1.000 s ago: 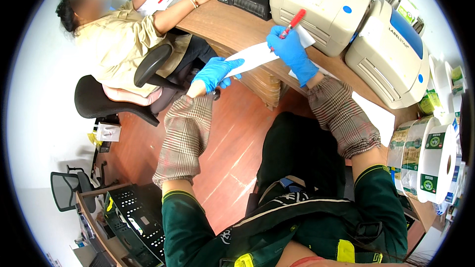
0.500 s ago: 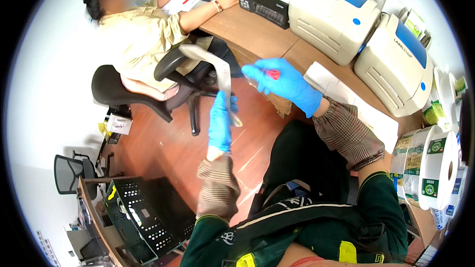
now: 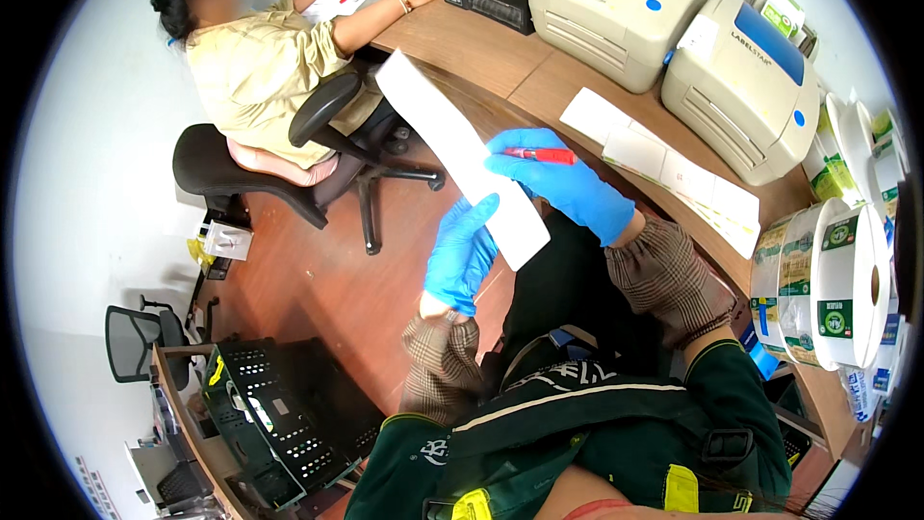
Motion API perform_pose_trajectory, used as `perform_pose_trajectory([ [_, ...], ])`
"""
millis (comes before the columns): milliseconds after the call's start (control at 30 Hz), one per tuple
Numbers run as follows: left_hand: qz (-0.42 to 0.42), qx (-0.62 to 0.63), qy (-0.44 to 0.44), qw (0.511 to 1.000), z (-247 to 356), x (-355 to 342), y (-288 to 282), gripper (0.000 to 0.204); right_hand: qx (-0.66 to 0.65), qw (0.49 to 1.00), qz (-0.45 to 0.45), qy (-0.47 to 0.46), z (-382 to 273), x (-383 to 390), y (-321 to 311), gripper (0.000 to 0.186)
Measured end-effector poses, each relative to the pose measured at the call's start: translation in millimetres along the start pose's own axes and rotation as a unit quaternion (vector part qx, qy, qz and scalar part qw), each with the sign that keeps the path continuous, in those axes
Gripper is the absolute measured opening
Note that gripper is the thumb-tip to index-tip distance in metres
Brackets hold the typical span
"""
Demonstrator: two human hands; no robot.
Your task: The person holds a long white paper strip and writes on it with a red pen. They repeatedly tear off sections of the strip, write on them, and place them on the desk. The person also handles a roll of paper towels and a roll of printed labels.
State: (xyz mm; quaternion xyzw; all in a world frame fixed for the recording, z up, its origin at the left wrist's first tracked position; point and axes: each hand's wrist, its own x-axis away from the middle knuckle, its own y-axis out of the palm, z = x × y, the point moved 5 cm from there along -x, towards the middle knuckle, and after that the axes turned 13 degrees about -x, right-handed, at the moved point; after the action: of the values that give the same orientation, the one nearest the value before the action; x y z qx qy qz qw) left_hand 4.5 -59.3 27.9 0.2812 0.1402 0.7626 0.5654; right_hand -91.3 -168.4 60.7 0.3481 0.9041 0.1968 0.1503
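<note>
The left hand [image 3: 462, 260] pinches, thumb on top; the right hand [image 3: 568, 188], fingers curled, is near the desk [image 3: 496, 58] edge.

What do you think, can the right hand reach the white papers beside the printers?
Probably yes: the right hand is near the white papers, and nothing seems to block the way. The red pen it holds might make grabbing harder.

1. The head view looks down from the wearer's head, through the left fisheye camera.
2. It faces the blue-gloved left hand [image 3: 464, 252] and blue-gloved right hand [image 3: 577, 186] near mid-view, with the wooden desk [image 3: 486, 56] beyond.
3. The dark apron [image 3: 539, 414] is nearest, below; the mesh-backed chair [image 3: 135, 347] sits far off, left.
</note>
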Motion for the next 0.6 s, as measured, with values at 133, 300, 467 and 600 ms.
perform_pose_trajectory([
  [133, 0.029, -0.009, 0.083, 0.996, 1, 7, 1, 0.036, 0.127, 0.985, -0.055, -0.1, -26, 32, 7, 0.022],
  [300, 0.024, 0.0, 0.096, 0.995, -6, 5, 11, 0.036, 0.105, 0.977, 0.006, -0.184, -16, 64, -3, 0.016],
  [467, 0.056, -0.031, 0.157, 0.986, 8, 10, 25, 0.041, 0.115, 0.981, 0.05, -0.148, -29, 84, -27, 0.014],
  [600, 0.086, 0.012, 0.169, 0.982, 11, 12, 13, 0.041, -0.031, 0.992, -0.017, -0.123, -47, 101, -24, 0.014],
])
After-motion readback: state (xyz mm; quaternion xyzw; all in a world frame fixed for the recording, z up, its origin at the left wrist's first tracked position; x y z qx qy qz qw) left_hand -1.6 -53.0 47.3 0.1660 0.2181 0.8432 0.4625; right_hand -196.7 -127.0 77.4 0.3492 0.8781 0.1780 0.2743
